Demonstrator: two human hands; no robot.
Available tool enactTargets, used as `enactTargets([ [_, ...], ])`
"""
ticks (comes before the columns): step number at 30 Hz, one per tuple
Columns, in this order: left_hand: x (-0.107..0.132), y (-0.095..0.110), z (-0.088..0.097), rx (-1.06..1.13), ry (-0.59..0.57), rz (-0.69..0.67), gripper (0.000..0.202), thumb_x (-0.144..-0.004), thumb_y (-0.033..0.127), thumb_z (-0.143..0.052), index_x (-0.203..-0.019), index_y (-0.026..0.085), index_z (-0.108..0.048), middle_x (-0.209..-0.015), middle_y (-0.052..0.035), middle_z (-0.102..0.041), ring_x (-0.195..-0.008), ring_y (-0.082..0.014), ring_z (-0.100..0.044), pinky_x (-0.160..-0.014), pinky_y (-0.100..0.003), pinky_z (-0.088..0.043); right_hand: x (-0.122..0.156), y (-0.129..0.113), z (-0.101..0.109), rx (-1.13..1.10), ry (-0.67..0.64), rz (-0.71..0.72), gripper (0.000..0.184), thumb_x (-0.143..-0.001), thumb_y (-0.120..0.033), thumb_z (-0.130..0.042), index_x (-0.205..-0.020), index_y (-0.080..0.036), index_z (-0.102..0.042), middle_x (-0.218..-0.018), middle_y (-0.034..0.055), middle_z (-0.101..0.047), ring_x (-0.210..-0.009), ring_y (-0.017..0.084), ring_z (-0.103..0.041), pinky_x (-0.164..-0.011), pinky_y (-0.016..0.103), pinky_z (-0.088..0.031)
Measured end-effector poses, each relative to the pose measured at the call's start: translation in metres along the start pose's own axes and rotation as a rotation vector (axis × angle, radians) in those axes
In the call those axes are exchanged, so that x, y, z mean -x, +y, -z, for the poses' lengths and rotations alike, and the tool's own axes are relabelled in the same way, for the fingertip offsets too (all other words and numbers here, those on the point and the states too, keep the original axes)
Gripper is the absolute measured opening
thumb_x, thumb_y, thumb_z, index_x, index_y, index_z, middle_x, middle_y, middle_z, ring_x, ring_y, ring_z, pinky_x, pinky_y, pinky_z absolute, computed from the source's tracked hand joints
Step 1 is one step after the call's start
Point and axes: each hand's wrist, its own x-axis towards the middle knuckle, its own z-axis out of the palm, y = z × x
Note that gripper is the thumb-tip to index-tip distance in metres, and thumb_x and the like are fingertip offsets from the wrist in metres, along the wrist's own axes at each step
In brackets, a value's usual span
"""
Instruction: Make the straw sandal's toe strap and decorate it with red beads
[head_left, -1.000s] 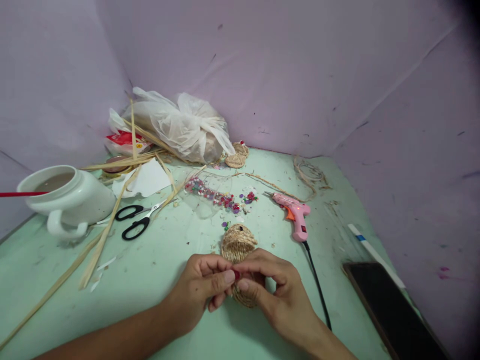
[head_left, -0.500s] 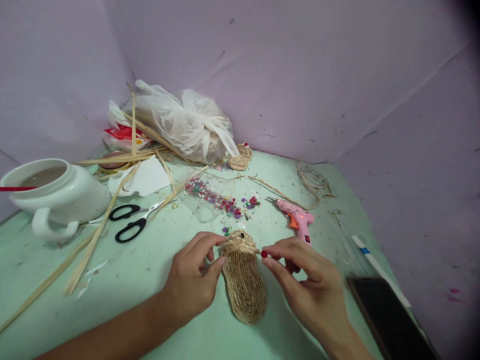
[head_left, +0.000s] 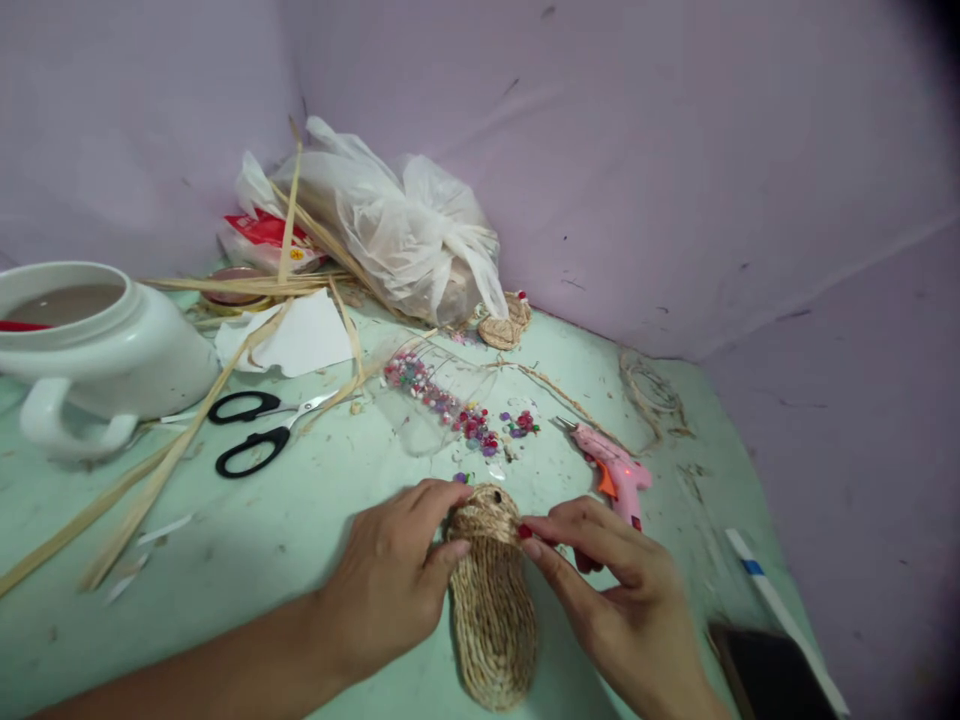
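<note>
A small slipper-shaped piece of coiled straw rope (head_left: 495, 620) lies on the table, its banded end away from me. A dark spot shows near its far tip. My left hand (head_left: 401, 560) grips the band at its left side with thumb and forefinger. My right hand (head_left: 611, 590) pinches a red bead (head_left: 525, 532) between thumb and forefinger, right at the band's right edge. Whether the bead touches the rope, I cannot tell. Past the slipper are a few small beads (head_left: 461, 478) and a clear plastic bag of mixed beads (head_left: 442, 400).
A pink glue gun (head_left: 611, 470) with a lit red light lies beyond my right hand. Black-handled scissors (head_left: 259, 440) and a white pot of liquid (head_left: 112, 350) are leftward. A tied plastic bag (head_left: 405, 240) stands behind; a dark phone (head_left: 772, 670) lies front right.
My right hand has brought the red bead left, up against the slipper's band. My left hand's fingers have closed in on the band. The whole view has shifted slightly.
</note>
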Motion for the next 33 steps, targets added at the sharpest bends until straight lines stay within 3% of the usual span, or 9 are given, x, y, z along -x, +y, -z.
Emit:
enactTargets([
  [13, -0.001, -0.001, 0.001, 0.076, 0.003, -0.002, 0.024, -0.083, 0.019, -0.049, -0.106, 0.023, -0.051, -0.100, -0.0024, -0.062, -0.071, -0.0144, -0.055, -0.064, -0.028, -0.045, -0.004, -0.002, -0.001, 0.017, -0.033, 0.022, 0.019, -0.076, -0.016, -0.063, -0.090, -0.024, -0.071, -0.068, 0.0007, -0.064, -0.055, 0.012, -0.058, -0.044, 0.022, -0.045],
  [23, -0.002, 0.000, 0.002, 0.070, 0.002, 0.003, 0.022, -0.083, 0.020, -0.048, -0.104, 0.022, -0.053, -0.098, -0.0027, -0.063, -0.076, -0.0160, -0.057, -0.067, -0.029, -0.046, -0.003, -0.004, 0.000, 0.162, -0.073, 0.050, 0.020, -0.077, -0.017, -0.059, -0.092, -0.024, -0.070, -0.069, 0.0020, -0.063, -0.053, 0.012, -0.057, -0.045, 0.024, -0.045],
  [26, -0.003, 0.000, 0.002, 0.073, -0.001, 0.002, 0.021, -0.084, 0.021, -0.047, -0.104, 0.022, -0.053, -0.098, -0.0029, -0.063, -0.076, -0.0161, -0.057, -0.068, -0.029, -0.046, -0.003, -0.006, 0.000, 0.181, -0.066, 0.040, 0.020, -0.077, -0.017, -0.060, -0.092, -0.025, -0.069, -0.071, 0.0013, -0.064, -0.056, 0.012, -0.058, -0.046, 0.024, -0.045],
  [31, -0.002, 0.000, 0.002, 0.086, 0.003, 0.005, 0.019, -0.084, 0.022, -0.046, -0.101, 0.022, -0.055, -0.098, -0.0025, -0.064, -0.074, -0.0151, -0.057, -0.068, -0.028, -0.046, 0.001, -0.008, 0.007, 0.153, -0.026, -0.003, 0.035, -0.076, -0.022, -0.063, -0.110, -0.026, -0.061, -0.073, 0.0000, -0.063, -0.052, 0.011, -0.050, -0.043, 0.022, -0.044],
  [33, -0.003, 0.000, 0.002, 0.082, 0.008, 0.011, 0.019, -0.084, 0.022, -0.046, -0.100, 0.021, -0.055, -0.098, -0.0028, -0.064, -0.072, -0.0145, -0.058, -0.067, -0.028, -0.046, 0.002, -0.007, 0.010, 0.117, 0.046, -0.007, 0.026, -0.077, -0.020, -0.061, -0.103, -0.025, -0.064, -0.071, 0.0000, -0.063, -0.049, 0.010, -0.047, -0.041, 0.021, -0.043],
])
